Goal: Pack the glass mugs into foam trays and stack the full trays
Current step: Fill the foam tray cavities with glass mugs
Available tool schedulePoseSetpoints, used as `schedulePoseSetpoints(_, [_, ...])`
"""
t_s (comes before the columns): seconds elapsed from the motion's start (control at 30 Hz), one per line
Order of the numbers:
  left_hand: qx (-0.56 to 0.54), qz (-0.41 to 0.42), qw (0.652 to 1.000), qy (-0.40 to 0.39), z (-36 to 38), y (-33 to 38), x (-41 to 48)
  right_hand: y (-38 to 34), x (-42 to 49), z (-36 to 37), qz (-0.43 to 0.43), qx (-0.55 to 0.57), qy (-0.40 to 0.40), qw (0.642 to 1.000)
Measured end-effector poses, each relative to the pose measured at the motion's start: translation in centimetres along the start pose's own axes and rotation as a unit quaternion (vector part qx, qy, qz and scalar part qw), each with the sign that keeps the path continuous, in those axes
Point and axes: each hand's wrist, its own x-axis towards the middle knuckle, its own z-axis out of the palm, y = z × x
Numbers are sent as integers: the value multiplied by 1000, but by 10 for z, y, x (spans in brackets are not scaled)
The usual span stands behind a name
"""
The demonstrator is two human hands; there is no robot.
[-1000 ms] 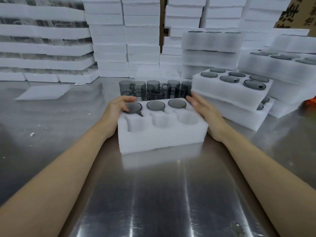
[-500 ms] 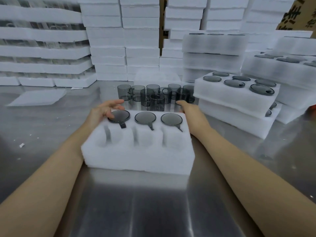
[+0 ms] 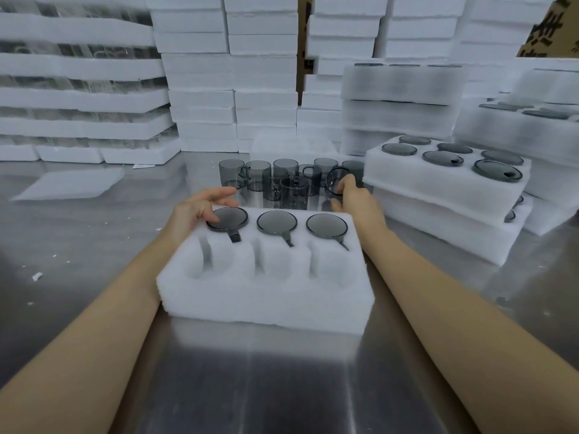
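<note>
Cardboard box (image 3: pixel 551 29) cropped at top-right corner, print incomplete, glassware (image 3: pixel 94 53) between left foam slabs (image 3: pixel 78 68) blurred, tilted mug (image 3: pixel 333 181) partly covered by right hand (image 3: pixel 355 198)

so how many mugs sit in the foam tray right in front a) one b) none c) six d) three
d: three mugs fill the far row of the front tray, the three near pockets are bare, and the right hand grips a loose mug beyond it.
</note>
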Motion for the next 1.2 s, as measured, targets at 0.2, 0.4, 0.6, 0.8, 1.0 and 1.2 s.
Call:
schedulePoseSetpoints(0.2, [24, 7, 1000, 2, -1, 1, -1, 2, -4, -1, -29, 41, 10, 999])
schedulePoseSetpoints(0.4, [57, 13, 998, 8, 1, 6, -4, 3, -34, -14, -51, 273, 60, 959])
schedulePoseSetpoints(0.6, [-23, -18, 998, 49, 9, 7, -7, 16, -83, -42, -10, 484, 105, 869])
schedulePoseSetpoints(0.8, [-83, 18, 987, 139, 36, -2, -19, 19, -101, -61, -11, 442, 176, 880])
schedulePoseSetpoints(1.0, [-67, 10, 989, 128, 32, -6, -18, 18, -94, -59, -58, 366, 237, 898])
schedulePoseSetpoints(1.2, [-69, 14, 990, 119, 31, -7, -13, 17, -89, -60, -141, 304, 270, 903])
